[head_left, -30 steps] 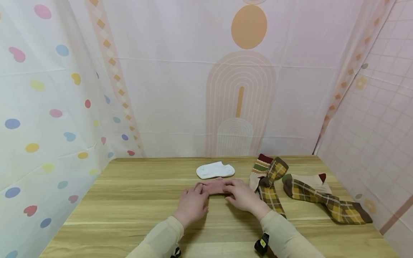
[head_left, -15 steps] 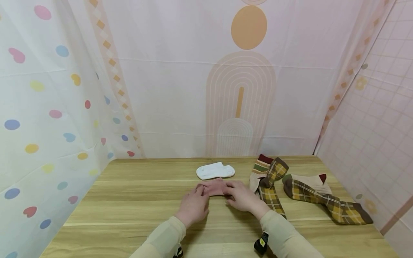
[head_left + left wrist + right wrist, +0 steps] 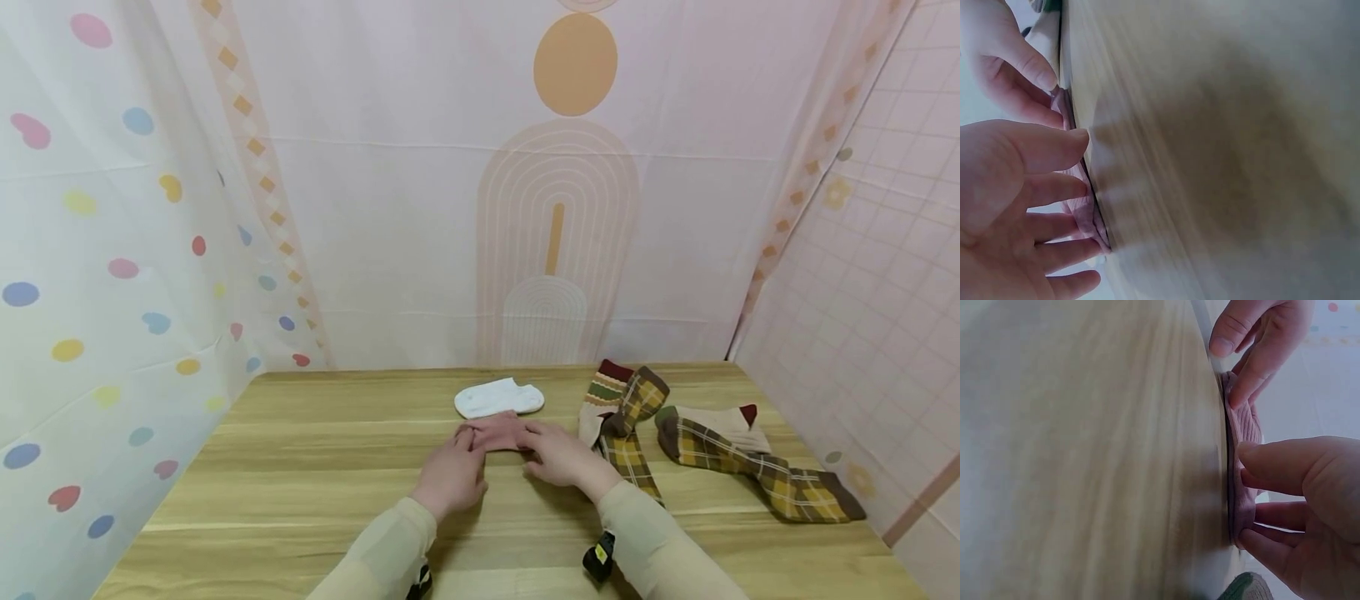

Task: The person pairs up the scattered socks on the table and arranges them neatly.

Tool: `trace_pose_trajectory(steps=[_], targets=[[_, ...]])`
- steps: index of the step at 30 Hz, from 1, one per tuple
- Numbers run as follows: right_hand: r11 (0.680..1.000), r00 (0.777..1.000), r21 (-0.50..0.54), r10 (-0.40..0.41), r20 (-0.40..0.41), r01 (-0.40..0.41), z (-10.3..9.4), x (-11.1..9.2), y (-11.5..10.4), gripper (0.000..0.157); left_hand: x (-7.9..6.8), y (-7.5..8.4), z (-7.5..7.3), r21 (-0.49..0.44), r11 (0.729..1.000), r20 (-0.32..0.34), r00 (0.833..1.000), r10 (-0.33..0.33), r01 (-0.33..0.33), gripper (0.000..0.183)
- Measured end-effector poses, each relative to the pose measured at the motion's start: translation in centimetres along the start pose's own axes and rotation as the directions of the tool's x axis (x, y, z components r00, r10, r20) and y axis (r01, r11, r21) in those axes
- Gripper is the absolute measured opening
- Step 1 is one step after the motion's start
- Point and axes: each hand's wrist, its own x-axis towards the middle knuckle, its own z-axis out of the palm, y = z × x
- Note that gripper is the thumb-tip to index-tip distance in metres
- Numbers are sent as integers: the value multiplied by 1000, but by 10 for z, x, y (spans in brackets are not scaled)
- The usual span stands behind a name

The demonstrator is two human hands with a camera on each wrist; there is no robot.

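In the head view, a pink sock (image 3: 497, 432) lies flat near the middle of a wood-grained surface (image 3: 315, 492). The left hand (image 3: 450, 477) touches its left end and the right hand (image 3: 558, 454) touches its right end. Just beyond it is a white ankle sock (image 3: 498, 398); whether the two touch is hard to tell. To the right, a plaid sock (image 3: 632, 465) in yellow and brown lies across a striped cream sock (image 3: 594, 417) with a dark red end. Farther right, a second plaid sock (image 3: 798, 492) stretches diagonally over part of a cream sock with a dark red tip (image 3: 726, 419). A dotted curtain (image 3: 97, 292) hangs on the left, and an arch-printed backdrop (image 3: 397, 242) stands behind the surface.

In the left wrist view, the left hand's fingers are extended and released, grasping nothing, with some of their tips on the pink sock's edge. Its thumb is stretched out over the same edge. The right hand's thumb and a finger touch the sock's other end.

In the right wrist view, the right hand's fingers are likewise loosely extended, their tips against the low, flat sock, unclenched. A finger of the left hand rests on the far end, its thumb held apart from the fabric. Part of a greenish sock shows at the bottom edge.
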Motion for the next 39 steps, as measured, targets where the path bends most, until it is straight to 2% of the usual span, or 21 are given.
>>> trace_pose_trajectory(steps=[7, 11, 18, 22, 23, 26, 30, 32, 39], targets=[[1000, 1000, -1, 14, -3, -14, 0, 10, 3, 29, 10, -6, 4, -20, 999, -20, 999, -26, 26, 33], [999, 999, -2, 34, -4, -34, 0, 16, 4, 33, 18, -10, 8, -28, 998, -29, 998, -48, 47, 30], [994, 994, 28, 105, 9, -106, 2, 26, 6, 47, 31, -17, 8, -48, 996, 14, 997, -77, 77, 29], [988, 988, 10, 151, 11, -151, 4, 34, 8, 47, 39, -20, 8, -73, 990, 42, 992, -116, 119, 30], [989, 989, 7, 148, 4, -148, 5, 36, 9, 46, 41, -20, 9, -80, 988, 53, 991, -126, 130, 31], [999, 999, 40, 22, -36, -20, 6, 42, 13, 51, 46, -23, 9, -93, 983, 74, 986, -151, 157, 31], [984, 984, 80, -154, -87, 161, 5, 48, 16, 73, 52, -26, 8, -84, 982, 97, 982, -161, 170, 33], [982, 983, 88, -157, -91, 165, 4, 49, 17, 74, 54, -27, 7, -85, 981, 107, 981, -163, 172, 34], [993, 993, 76, -82, -80, 88, 2, 52, 18, 68, 58, -30, 7, -79, 985, 111, 983, -148, 157, 34]])
